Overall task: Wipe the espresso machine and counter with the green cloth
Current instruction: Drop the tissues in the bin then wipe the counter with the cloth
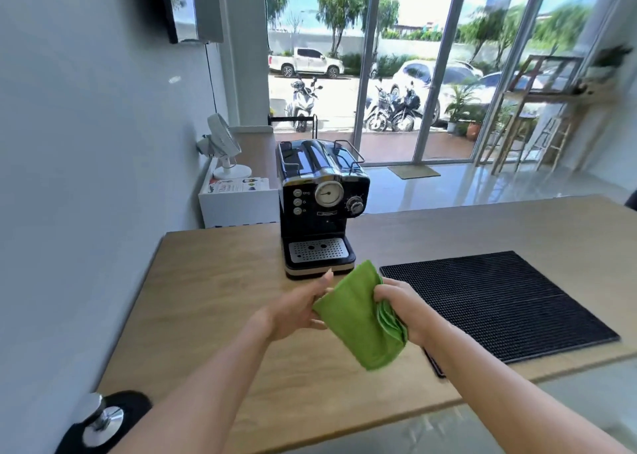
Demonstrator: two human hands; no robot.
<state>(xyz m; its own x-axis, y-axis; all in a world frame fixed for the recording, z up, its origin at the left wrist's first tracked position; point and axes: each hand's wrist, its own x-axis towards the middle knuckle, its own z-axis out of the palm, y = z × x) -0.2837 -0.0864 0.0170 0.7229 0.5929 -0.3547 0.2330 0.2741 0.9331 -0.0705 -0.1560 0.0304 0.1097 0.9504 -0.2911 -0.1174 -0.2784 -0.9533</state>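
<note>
A folded green cloth [358,319] is held in the air above the wooden counter [213,302], just in front of the espresso machine. My left hand [296,310] grips its left edge, thumb pointing up. My right hand [401,307] clutches the bunched folds on its right side. The black espresso machine [322,205] stands upright at the counter's far edge, with a round gauge, three buttons, a knob and a perforated metal drip tray facing me.
A black rubber bar mat [499,302] lies on the counter to the right. A metal tamper on a black pad [103,422] sits at the near left corner. A grey wall runs along the left; a white fan [224,146] stands behind.
</note>
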